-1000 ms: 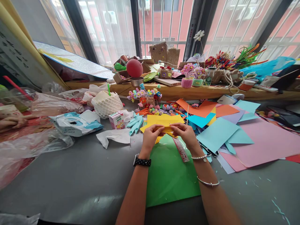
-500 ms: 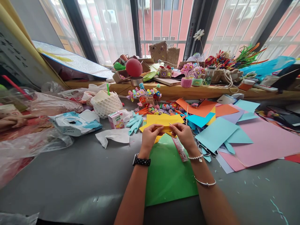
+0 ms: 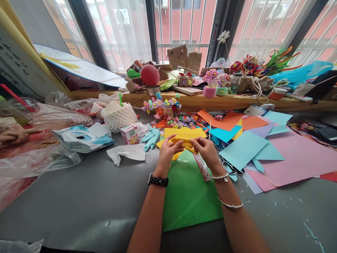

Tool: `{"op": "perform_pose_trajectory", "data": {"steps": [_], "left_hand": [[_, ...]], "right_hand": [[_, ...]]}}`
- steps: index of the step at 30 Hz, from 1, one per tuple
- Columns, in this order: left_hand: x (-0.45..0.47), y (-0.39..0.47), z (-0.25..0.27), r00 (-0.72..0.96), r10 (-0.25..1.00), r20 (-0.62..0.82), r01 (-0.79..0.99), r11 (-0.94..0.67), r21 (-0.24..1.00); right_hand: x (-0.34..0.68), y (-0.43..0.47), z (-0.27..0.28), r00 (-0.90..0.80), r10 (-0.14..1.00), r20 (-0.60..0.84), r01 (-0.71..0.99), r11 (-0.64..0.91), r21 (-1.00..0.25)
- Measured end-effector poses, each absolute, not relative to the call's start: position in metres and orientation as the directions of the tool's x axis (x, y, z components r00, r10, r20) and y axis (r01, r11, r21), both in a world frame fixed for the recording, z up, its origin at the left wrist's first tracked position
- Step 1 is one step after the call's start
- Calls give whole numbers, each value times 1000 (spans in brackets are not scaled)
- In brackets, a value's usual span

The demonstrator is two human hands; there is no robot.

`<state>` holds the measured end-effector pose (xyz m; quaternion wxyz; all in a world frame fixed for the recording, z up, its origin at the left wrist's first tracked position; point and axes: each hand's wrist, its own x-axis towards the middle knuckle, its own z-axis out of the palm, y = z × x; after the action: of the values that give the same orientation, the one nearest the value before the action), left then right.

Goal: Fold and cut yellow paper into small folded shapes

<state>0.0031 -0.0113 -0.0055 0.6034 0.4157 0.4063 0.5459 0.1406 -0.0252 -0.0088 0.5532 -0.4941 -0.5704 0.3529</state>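
A small folded piece of yellow paper (image 3: pixel 184 141) is held up between my two hands. My left hand (image 3: pixel 166 154) has its thumb against the front of the paper's left end, with the forefinger raised apart from it. The right end is pinched by my right hand (image 3: pixel 206 153), thumb and forefinger together. Behind the hands lies a larger yellow sheet (image 3: pixel 193 132). Below them a green sheet (image 3: pixel 192 200) rests on the grey table, with a narrow red-and-white patterned strip (image 3: pixel 202 167) on it near my right wrist.
Scissors (image 3: pixel 231 168) lie right of my right hand, beside light blue (image 3: pixel 244 147) and pink sheets (image 3: pixel 302 158). On the left are a tissue (image 3: pixel 129 154), a small carton (image 3: pixel 130 135) and a wipes pack (image 3: pixel 84 138). Another person's hand (image 3: pixel 13 136) shows at far left.
My left thumb and forefinger have spread from a tight pinch, and more of the folded yellow paper shows between my hands. My right hand keeps its pinch.
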Motion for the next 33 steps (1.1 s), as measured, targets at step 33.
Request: {"op": "perform_pose_trajectory", "data": {"steps": [33], "left_hand": [[5,-10,-11,40,999,16,-252,-6,968]], "right_hand": [[145,-26,-10,-106,979,177,246,198,-949]]}}
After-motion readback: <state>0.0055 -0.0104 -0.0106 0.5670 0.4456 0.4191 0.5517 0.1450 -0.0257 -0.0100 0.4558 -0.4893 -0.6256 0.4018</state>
